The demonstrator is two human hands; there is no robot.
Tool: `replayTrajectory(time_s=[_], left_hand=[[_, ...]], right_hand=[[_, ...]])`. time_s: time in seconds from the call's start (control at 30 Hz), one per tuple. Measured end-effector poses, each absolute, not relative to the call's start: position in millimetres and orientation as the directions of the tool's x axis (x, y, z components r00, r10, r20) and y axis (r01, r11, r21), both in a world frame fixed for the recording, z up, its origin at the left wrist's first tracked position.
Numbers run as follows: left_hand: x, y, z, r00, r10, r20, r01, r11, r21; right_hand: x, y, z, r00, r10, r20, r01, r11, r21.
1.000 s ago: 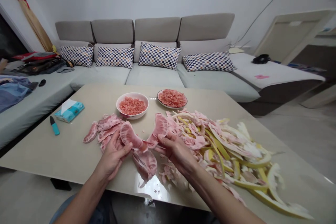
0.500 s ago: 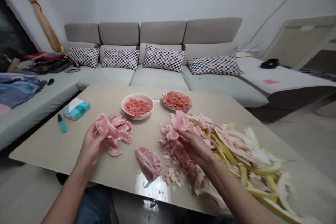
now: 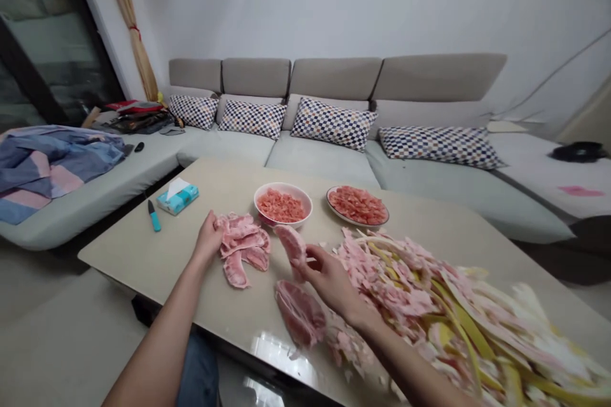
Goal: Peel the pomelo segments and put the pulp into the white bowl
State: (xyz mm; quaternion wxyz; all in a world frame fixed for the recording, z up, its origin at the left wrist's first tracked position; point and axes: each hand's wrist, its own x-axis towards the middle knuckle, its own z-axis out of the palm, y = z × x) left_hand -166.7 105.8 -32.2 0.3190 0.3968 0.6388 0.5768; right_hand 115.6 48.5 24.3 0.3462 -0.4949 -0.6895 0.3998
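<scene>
My left hand (image 3: 209,239) is closed at the left edge of a small heap of pink pomelo segments (image 3: 247,240), its fingers pinching one of them; part of the grip is hidden. In my right hand (image 3: 329,276) a single pomelo segment (image 3: 291,245) is pinched between thumb and fingers, held up just in front of the bowl. Below it on the table lies a larger pomelo chunk (image 3: 300,313). Beyond my hands stand a white bowl (image 3: 306,215) of peeled pink pulp and a dark-rimmed plate (image 3: 386,220) piled with more pulp.
A large heap of pomelo peel and membrane (image 3: 449,311) covers the table's right side. A teal-handled knife (image 3: 154,219) and a tissue pack (image 3: 177,197) lie on the left. A sofa (image 3: 329,159) with patterned cushions runs behind the table (image 3: 224,172).
My right hand has moved left from the peel heap towards the segments and holds a segment in front of the bowl. My left hand stays by the segment heap. The view has turned and tilted up.
</scene>
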Motion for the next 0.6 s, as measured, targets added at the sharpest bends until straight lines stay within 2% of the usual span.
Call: replayTrajectory(time_s=[0.07, 0.1, 0.17, 0.2, 0.23, 0.4, 0.6], left_hand=[[-174, 108, -39, -0.465, 0.884, 0.051, 0.21, 0.054, 0.976], [-179, 108, -42, -0.46, 0.886, 0.053, 0.247, 0.07, 0.966], [-191, 105, -44, -0.459, 0.885, 0.071, 0.332, 0.097, 0.938], [-197, 103, -44, -0.461, 0.883, 0.087, 0.382, 0.108, 0.918], [-204, 100, -44, -0.46, 0.881, 0.106, 0.434, 0.119, 0.893], [-228, 79, -51, -0.399, 0.912, 0.093, 0.654, 0.212, 0.726], [-224, 71, -62, -0.379, 0.924, 0.052, 0.764, 0.281, 0.581]], right_hand=[[92, 60, 32, -0.317, 0.933, 0.171, 0.506, 0.319, -0.801], [79, 67, 36, -0.341, 0.912, 0.227, 0.577, 0.394, -0.716], [50, 84, 44, -0.402, 0.876, 0.265, 0.766, 0.481, -0.427], [36, 93, 47, -0.444, 0.864, 0.239, 0.825, 0.498, -0.268], [22, 101, 49, -0.46, 0.86, 0.221, 0.835, 0.504, -0.221], [-30, 118, 40, -0.579, 0.805, 0.129, 0.792, 0.593, -0.146], [-34, 105, 24, -0.665, 0.746, 0.026, 0.736, 0.662, -0.143]])
